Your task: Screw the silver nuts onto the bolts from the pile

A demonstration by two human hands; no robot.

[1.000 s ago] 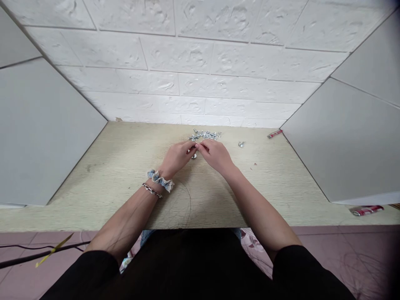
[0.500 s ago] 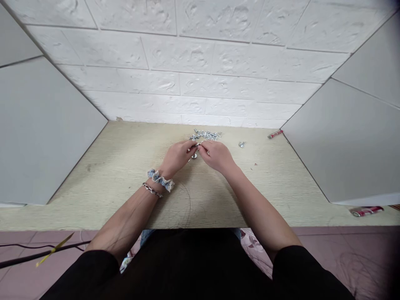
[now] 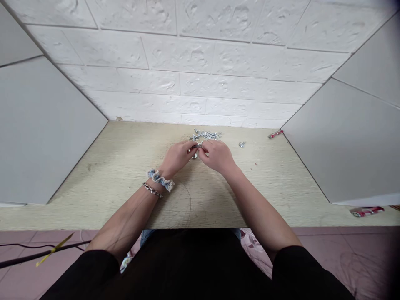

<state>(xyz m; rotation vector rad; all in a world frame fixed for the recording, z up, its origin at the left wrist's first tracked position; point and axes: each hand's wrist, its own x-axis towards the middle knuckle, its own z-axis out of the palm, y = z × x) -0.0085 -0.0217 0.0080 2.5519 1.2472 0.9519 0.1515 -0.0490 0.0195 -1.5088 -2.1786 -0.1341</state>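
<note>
Above the middle of the tabletop, my left hand (image 3: 180, 156) and my right hand (image 3: 218, 156) meet fingertip to fingertip. Both are closed in a pinch on a small silvery bolt (image 3: 199, 145); the fingers cover most of it, so its exact shape is hard to make out. Right behind the fingertips lies a pile of silvery bolts and small metal fasteners (image 3: 208, 135). A round-headed metal piece (image 3: 194, 156) rests just below my left fingertips, partly hidden. Off to the right of my right hand sits another small metal fastener (image 3: 241, 144), apart from the pile.
The pale wooden tabletop (image 3: 109, 166) ends at a white brick-patterned wall (image 3: 193, 83). Grey panels (image 3: 46, 133) close in both sides. A red-and-silver cylinder (image 3: 275, 134) lies by the right panel, another similar cylinder (image 3: 367, 211) near the front right edge.
The right fingers have shifted slightly at the bolt, and more of its silvery metal shows between the fingertips. The left hand and the pile stay in place.
</note>
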